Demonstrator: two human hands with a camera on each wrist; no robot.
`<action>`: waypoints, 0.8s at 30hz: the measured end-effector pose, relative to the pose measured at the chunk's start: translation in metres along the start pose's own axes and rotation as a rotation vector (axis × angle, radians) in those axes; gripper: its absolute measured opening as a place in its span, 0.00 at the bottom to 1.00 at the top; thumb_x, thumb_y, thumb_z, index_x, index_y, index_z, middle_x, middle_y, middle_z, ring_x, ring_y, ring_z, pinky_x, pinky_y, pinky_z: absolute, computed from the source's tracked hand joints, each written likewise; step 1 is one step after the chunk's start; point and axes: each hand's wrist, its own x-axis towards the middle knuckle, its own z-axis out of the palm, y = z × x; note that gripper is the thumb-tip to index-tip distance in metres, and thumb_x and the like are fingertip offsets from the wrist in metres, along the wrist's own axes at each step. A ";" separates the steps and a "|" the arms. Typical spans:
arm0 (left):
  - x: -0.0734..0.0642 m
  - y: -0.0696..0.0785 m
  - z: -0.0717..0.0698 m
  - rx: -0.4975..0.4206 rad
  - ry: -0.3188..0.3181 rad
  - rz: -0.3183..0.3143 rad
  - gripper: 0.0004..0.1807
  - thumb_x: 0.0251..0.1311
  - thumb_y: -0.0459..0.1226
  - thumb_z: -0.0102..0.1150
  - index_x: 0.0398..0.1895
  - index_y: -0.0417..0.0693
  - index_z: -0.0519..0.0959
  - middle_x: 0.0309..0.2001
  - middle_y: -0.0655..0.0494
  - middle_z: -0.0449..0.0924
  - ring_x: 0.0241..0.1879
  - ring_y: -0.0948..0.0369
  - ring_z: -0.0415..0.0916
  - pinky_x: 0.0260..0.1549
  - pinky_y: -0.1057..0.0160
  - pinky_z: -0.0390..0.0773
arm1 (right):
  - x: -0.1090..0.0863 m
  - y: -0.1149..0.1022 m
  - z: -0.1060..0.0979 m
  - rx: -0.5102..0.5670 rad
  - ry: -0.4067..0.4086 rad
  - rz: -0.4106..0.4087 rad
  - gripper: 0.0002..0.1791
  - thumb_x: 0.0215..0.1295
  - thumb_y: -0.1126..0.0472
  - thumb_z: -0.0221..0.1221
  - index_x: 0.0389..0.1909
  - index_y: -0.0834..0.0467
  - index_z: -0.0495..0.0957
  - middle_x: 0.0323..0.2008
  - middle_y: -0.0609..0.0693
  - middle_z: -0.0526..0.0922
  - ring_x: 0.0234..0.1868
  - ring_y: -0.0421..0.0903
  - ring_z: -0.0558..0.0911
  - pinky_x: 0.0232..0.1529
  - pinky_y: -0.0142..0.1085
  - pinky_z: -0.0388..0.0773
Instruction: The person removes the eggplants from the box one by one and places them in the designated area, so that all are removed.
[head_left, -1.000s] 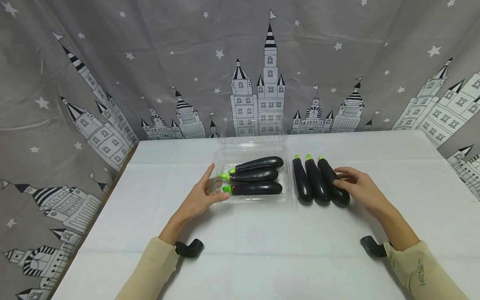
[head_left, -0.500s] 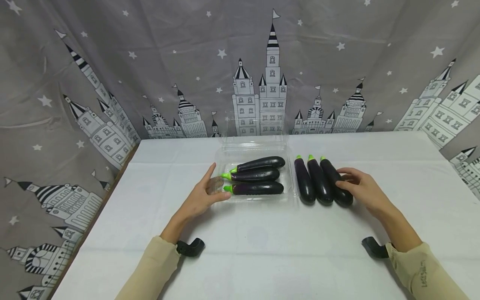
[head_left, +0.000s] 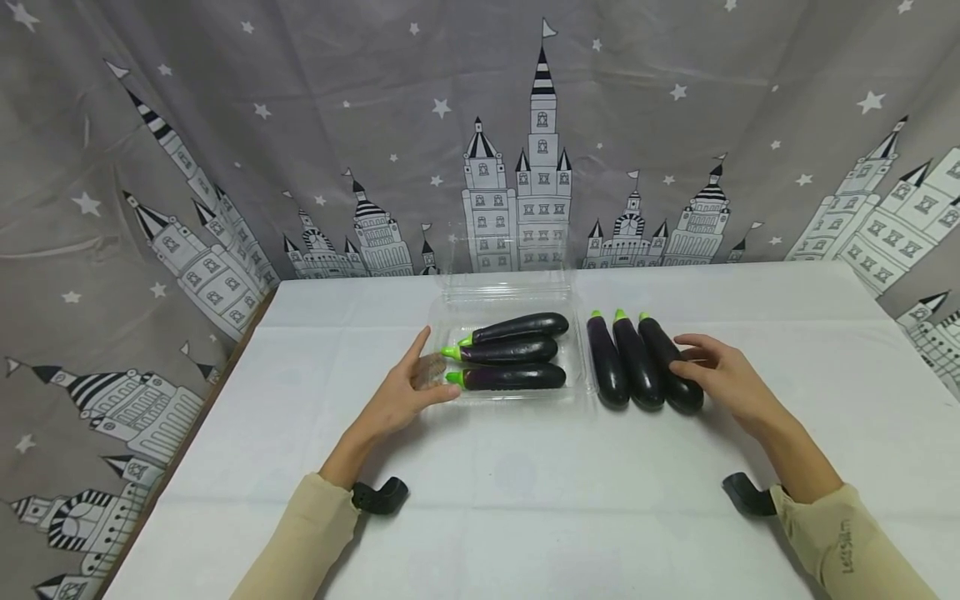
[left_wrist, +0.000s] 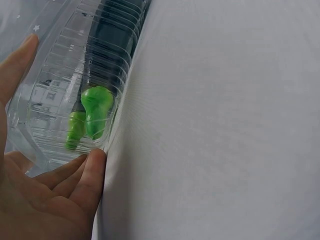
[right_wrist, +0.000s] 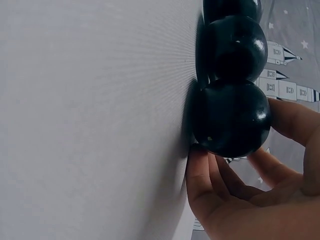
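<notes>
A clear plastic clamshell box (head_left: 577,354) stands with its lid raised, holding three dark eggplants with green stems, the front one (head_left: 513,377) nearest me. My left hand (head_left: 397,396) is at the box's left end, fingers spread. In the left wrist view its fingertips touch the ribbed box wall (left_wrist: 50,100) below the green stems. Three more eggplants lie side by side right of the box. My right hand (head_left: 723,379) is curved around the outer side of the rightmost eggplant (head_left: 660,346), thumb on top. The right wrist view shows its fingers low against that eggplant's (right_wrist: 232,117) rounded end.
A white cloth (head_left: 487,492) covers the table. Behind it hangs a grey curtain (head_left: 337,75) printed with castles and stars; the raised clear lid (head_left: 510,250) stands in front of it. Each wrist carries a black camera mount.
</notes>
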 end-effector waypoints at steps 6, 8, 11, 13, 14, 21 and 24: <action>0.000 0.001 0.000 0.005 0.001 -0.003 0.59 0.59 0.44 0.70 0.80 0.59 0.35 0.72 0.37 0.57 0.68 0.44 0.64 0.61 0.44 0.68 | 0.000 -0.001 -0.003 0.016 0.006 0.022 0.34 0.74 0.55 0.53 0.72 0.69 0.56 0.64 0.73 0.65 0.64 0.66 0.67 0.57 0.54 0.69; 0.000 0.001 0.000 0.003 0.002 -0.007 0.59 0.59 0.44 0.70 0.80 0.59 0.35 0.73 0.37 0.57 0.67 0.44 0.64 0.61 0.44 0.68 | -0.001 -0.002 -0.004 0.032 0.002 0.024 0.33 0.75 0.55 0.53 0.72 0.69 0.56 0.65 0.73 0.65 0.64 0.65 0.67 0.55 0.48 0.72; -0.001 0.002 0.000 0.006 0.007 -0.012 0.59 0.59 0.45 0.70 0.80 0.59 0.35 0.73 0.37 0.57 0.67 0.43 0.64 0.60 0.44 0.68 | -0.004 -0.001 -0.007 0.046 0.001 0.025 0.33 0.75 0.55 0.53 0.72 0.69 0.56 0.65 0.73 0.64 0.64 0.63 0.68 0.51 0.34 0.75; -0.001 0.002 0.001 0.008 0.007 -0.013 0.59 0.59 0.45 0.70 0.80 0.59 0.35 0.72 0.37 0.57 0.67 0.44 0.64 0.60 0.44 0.69 | -0.006 0.000 -0.009 0.060 0.010 0.018 0.33 0.75 0.55 0.53 0.72 0.69 0.57 0.65 0.73 0.64 0.62 0.60 0.69 0.48 0.28 0.76; -0.001 0.002 0.001 0.009 0.006 -0.012 0.59 0.59 0.45 0.70 0.80 0.59 0.35 0.72 0.37 0.57 0.67 0.44 0.64 0.60 0.44 0.69 | -0.006 0.000 -0.011 0.061 0.019 0.014 0.33 0.75 0.55 0.53 0.72 0.69 0.57 0.65 0.73 0.64 0.61 0.57 0.71 0.46 0.25 0.76; -0.001 0.000 0.000 0.009 0.006 -0.012 0.59 0.59 0.45 0.70 0.80 0.58 0.35 0.72 0.37 0.58 0.66 0.44 0.66 0.61 0.44 0.68 | -0.010 0.000 -0.019 0.059 0.088 -0.032 0.32 0.75 0.55 0.54 0.70 0.71 0.60 0.63 0.73 0.67 0.45 0.27 0.73 0.44 0.24 0.77; 0.000 0.000 0.000 0.008 0.007 -0.013 0.59 0.59 0.45 0.70 0.80 0.59 0.35 0.72 0.37 0.58 0.66 0.44 0.66 0.61 0.44 0.68 | -0.012 -0.004 -0.021 0.035 0.114 -0.044 0.31 0.75 0.54 0.54 0.69 0.69 0.62 0.63 0.71 0.69 0.49 0.31 0.73 0.45 0.22 0.74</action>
